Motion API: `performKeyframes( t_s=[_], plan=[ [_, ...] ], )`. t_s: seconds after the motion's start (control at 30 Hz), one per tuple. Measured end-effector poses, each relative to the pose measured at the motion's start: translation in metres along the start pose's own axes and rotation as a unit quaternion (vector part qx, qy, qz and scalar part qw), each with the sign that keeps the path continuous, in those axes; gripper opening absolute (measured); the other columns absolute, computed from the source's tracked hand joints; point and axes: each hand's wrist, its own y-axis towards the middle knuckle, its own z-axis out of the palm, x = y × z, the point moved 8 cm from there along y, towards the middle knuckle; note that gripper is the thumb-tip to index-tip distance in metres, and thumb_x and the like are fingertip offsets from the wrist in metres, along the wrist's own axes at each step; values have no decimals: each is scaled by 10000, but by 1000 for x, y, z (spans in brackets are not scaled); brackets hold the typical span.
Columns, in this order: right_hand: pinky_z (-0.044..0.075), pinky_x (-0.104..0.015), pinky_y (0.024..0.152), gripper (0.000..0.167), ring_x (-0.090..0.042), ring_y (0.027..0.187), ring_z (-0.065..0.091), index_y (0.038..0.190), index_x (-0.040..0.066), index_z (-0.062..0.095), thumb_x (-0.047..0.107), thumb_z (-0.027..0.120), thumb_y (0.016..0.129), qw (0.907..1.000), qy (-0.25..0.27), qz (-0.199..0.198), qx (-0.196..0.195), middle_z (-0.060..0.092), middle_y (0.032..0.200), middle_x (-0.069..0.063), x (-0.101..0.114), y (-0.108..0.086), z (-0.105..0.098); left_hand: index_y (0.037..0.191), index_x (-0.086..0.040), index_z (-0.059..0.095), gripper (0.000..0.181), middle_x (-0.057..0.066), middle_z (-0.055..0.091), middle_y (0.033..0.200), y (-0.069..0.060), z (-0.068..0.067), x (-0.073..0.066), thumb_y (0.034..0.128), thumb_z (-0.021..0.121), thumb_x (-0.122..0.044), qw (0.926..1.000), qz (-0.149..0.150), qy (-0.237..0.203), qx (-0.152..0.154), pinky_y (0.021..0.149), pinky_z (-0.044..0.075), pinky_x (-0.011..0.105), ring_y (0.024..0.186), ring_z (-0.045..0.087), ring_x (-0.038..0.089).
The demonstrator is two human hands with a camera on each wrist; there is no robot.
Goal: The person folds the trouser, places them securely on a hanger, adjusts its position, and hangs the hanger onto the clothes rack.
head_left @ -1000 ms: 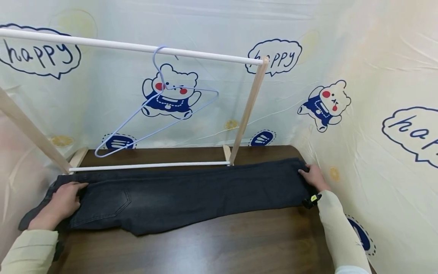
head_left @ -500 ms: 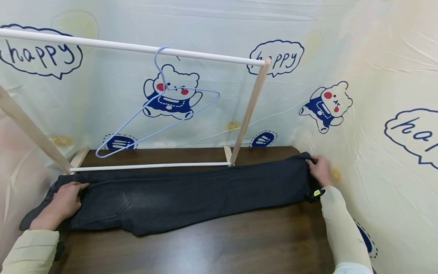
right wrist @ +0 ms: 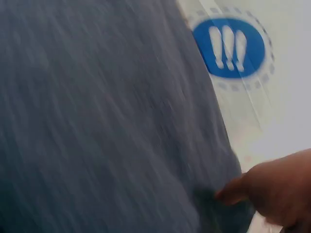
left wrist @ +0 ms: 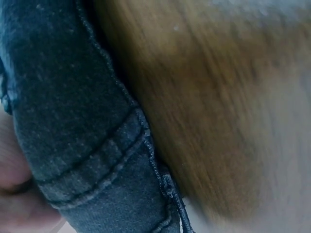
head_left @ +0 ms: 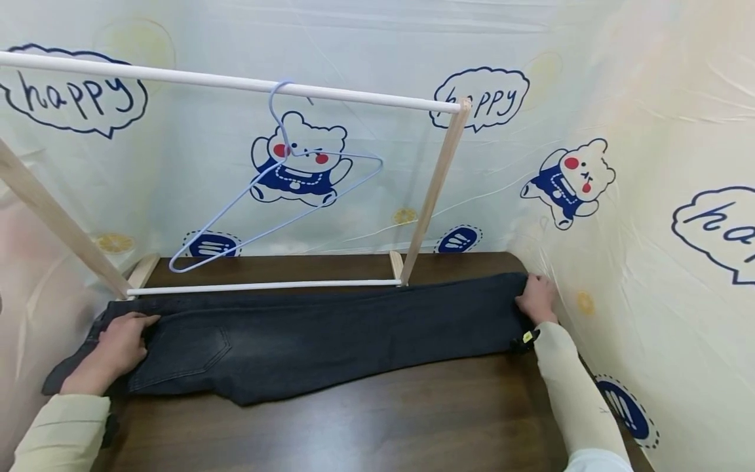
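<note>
Dark trousers (head_left: 330, 347) lie lengthwise across the table (head_left: 366, 426), spreading-out judged mostly done; blue hanger (head_left: 287, 147) on the far white rail (head_left: 366, 97) bears no garment. 2 hands, well apart: right hand (head_left: 538, 299) pinches the leg end; left hand (head_left: 120, 344) rests on the waist end, grip unclear in the close view; brown wood-grain surface; printed sheeting (head_left: 377, 39) far and right.

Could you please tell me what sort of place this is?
Probably a makeshift clothing workspace: pale bear-printed sheeting behind a brown wood-grain table, which holds a white-barred wooden rack and dark denim trousers.
</note>
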Motion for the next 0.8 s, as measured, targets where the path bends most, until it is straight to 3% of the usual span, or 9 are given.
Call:
performKeyframes(
  t_s=[0.1,0.2,0.33,0.5,0.67,0.8],
  plan=[
    [311,-635,1077,435,-546,1217,471,1285,-165,573,-36,639,875,9968,82,-728,-323,554,1267,-399,29,6,0,1211,237,560,507,476,512,1134,0,1,-1,710,615,187,10000,8,7,-40,720,435,802,1027,497,659],
    [361,-627,1041,301,-505,1139,542,1186,-109,670,-79,598,895,9915,-134,-1262,-303,651,1181,-326,50,13,5,1219,236,558,513,477,505,1135,0,3,0,712,619,183,10000,-72,-27,15,741,434,794,1032,491,655],
    [414,-654,947,178,-516,1068,513,1042,-65,696,-78,569,918,9898,-873,-1120,147,694,1074,-281,50,18,17,1241,232,548,531,484,486,1162,1,3,1,716,615,183,9998,-166,-79,65,768,392,835,1053,468,671],
    [377,-669,943,170,-510,1072,447,1055,-65,677,-62,602,902,9878,-1184,-822,588,675,1092,-278,38,21,25,1242,226,555,536,478,495,1158,2,2,0,712,619,183,9998,-137,-63,97,763,377,852,1050,473,673],
    [387,-645,915,140,-493,1044,457,1011,-52,687,-52,603,899,9855,-1320,-916,548,670,1063,-277,33,26,21,1233,224,561,541,472,504,1145,1,0,1,698,624,183,9999,-130,-58,38,763,371,858,1047,477,669],
    [418,-614,864,166,-478,992,493,993,-38,739,-55,617,881,9865,-1288,-987,197,707,1016,-254,33,29,6,1229,228,561,542,474,505,1143,0,-2,1,693,623,185,9999,-131,-50,-15,761,367,865,1046,478,672]
  ],
)
